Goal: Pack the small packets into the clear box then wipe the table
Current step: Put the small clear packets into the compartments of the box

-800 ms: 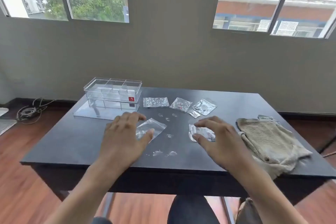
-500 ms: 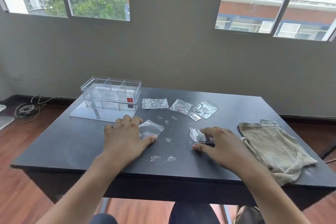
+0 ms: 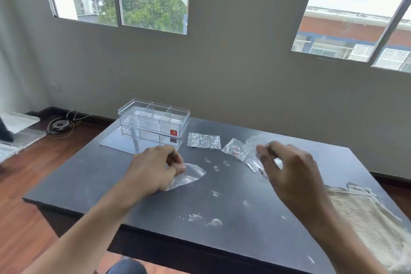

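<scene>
The clear box, divided into compartments, stands at the table's back left on its flat lid. My left hand pinches a clear plastic packet that hangs just above the dark table. My right hand holds another clear packet, lifted and blurred. Two packets lie flat beside the box: a wide one and one with red bits. Another small packet shows partly under my right hand.
Water droplets are scattered over the middle and front of the table. A beige cloth lies at the right edge. Cables are coiled on the wooden floor at the left, by the wall.
Both hands closed on their packets and lifted them off the table. The right hand rose and moved back toward the far packets. The camera moved closer and turned left.
</scene>
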